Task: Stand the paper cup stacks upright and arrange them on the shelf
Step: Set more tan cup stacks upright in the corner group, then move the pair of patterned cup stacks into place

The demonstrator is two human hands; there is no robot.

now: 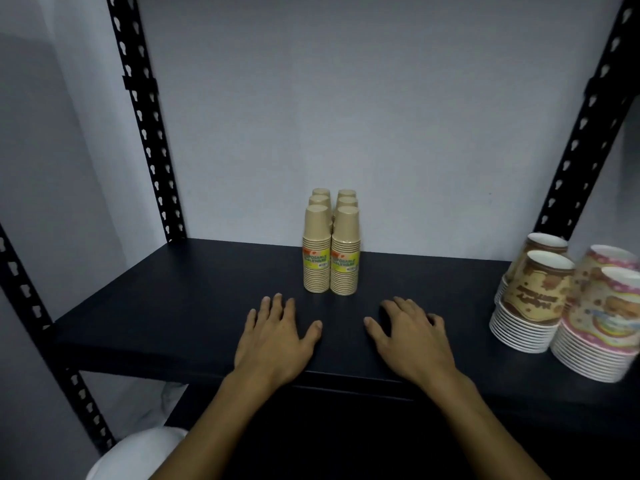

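Several tan paper cup stacks stand upright, rims down, in two rows running back toward the wall at the middle of the black shelf. The front two carry yellow-green labels. My left hand lies flat on the shelf just in front and to the left of them, fingers spread, holding nothing. Resting flat in front and to the right is my right hand, also holding nothing. Neither hand touches the stacks.
Stacks of printed cups with brown and pink patterns stand at the shelf's right end. Black perforated uprights frame the shelf on both sides, with a grey wall behind. Something white lies below at the lower left.
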